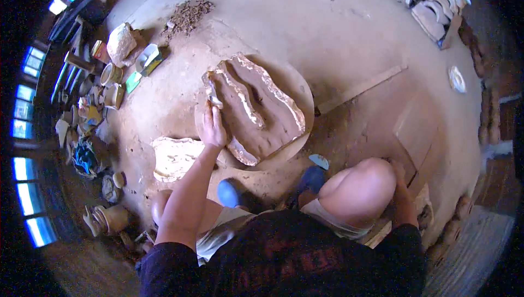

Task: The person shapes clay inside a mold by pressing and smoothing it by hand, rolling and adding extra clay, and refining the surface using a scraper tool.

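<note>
In front of me a plaster mould (248, 98) with pale wavy walls and brown clay in its hollows lies on a round board (307, 95). A raised wavy ridge divides its inside. My left hand (214, 126) rests at the mould's left edge, its fingers stretched forward along the outer wall. Beside that wrist, on the floor, sits a flat cream-white slab (177, 158) with an uneven surface. My right hand (398, 171) is down beside my right knee. The knee and shadow hide its fingers, so what it touches cannot be seen.
Crumbled clay (188, 16) is heaped beyond the board. To the left stand a large pale lump (121, 43), tubs and pots (113, 95). A wooden strip (363, 88) and brown boards (417, 128) lie right. Curved clay pieces (431, 13) are stacked far right.
</note>
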A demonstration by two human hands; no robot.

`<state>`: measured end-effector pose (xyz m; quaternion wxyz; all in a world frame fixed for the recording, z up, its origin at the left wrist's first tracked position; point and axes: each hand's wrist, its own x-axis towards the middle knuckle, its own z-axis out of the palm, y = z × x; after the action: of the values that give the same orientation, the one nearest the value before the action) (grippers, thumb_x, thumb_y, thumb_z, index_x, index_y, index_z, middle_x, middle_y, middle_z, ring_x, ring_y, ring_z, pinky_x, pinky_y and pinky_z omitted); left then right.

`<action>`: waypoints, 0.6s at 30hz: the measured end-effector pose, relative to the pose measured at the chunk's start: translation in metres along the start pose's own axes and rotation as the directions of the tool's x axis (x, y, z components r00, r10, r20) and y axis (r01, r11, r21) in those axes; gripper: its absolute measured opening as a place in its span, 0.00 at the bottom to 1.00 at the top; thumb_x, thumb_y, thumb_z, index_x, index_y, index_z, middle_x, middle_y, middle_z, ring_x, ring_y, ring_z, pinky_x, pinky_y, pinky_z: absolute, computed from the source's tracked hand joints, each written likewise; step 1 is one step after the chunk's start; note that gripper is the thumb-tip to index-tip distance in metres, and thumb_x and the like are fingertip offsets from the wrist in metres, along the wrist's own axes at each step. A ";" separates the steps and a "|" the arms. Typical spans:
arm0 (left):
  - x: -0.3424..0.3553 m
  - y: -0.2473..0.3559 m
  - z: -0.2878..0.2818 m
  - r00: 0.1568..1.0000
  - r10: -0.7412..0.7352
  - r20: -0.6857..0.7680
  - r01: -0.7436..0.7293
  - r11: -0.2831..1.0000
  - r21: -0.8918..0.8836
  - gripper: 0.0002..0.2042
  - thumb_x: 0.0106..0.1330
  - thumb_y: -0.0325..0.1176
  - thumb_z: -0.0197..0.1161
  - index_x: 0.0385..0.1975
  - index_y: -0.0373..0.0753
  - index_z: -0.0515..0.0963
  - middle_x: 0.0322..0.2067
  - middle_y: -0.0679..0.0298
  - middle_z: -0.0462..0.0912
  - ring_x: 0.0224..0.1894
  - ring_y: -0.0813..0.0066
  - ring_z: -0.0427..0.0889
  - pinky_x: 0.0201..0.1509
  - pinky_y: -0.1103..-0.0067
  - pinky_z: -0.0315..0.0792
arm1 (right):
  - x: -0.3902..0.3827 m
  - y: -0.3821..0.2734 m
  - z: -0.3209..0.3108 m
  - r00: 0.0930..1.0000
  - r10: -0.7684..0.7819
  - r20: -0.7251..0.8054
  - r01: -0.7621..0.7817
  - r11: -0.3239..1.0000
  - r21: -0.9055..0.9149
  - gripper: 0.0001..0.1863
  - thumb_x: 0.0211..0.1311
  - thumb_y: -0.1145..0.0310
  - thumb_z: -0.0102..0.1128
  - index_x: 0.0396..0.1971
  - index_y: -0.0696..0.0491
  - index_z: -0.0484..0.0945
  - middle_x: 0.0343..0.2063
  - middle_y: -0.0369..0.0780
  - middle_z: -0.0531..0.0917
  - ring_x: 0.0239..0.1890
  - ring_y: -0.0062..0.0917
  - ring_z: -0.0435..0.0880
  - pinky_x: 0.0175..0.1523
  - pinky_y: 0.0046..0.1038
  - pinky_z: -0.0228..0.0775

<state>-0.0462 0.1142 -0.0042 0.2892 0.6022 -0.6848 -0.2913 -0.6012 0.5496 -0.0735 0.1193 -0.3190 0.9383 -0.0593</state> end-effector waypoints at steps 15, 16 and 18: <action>0.003 0.017 0.003 0.999 -0.022 0.037 0.022 1.000 -0.007 0.33 0.81 0.52 0.37 0.76 0.31 0.55 0.75 0.45 0.59 0.77 0.46 0.56 0.81 0.61 0.46 | -0.003 0.041 -0.008 0.968 0.194 -0.162 -0.178 0.978 0.104 0.27 0.69 0.48 0.60 0.44 0.60 0.85 0.37 0.57 0.86 0.38 0.49 0.86 0.45 0.46 0.77; 0.004 0.011 0.003 0.999 -0.001 0.040 0.002 1.000 -0.026 0.33 0.82 0.52 0.37 0.76 0.30 0.55 0.75 0.45 0.59 0.77 0.47 0.57 0.82 0.61 0.46 | -0.003 0.038 -0.007 0.965 0.196 -0.173 -0.178 0.978 0.112 0.26 0.69 0.48 0.59 0.45 0.60 0.85 0.37 0.57 0.86 0.38 0.49 0.86 0.45 0.46 0.77; 0.006 -0.005 0.007 0.999 0.015 0.039 -0.013 0.999 -0.047 0.33 0.82 0.51 0.37 0.76 0.30 0.55 0.75 0.44 0.59 0.77 0.48 0.57 0.82 0.61 0.46 | -0.004 0.034 -0.005 0.959 0.200 -0.203 -0.175 0.975 0.134 0.25 0.70 0.49 0.59 0.45 0.60 0.85 0.37 0.56 0.86 0.37 0.49 0.86 0.44 0.46 0.77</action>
<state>-0.0484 0.1077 -0.0124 0.2917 0.5844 -0.6876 -0.3170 -0.6195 0.5793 -0.0739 0.0401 -0.2128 0.9668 -0.1356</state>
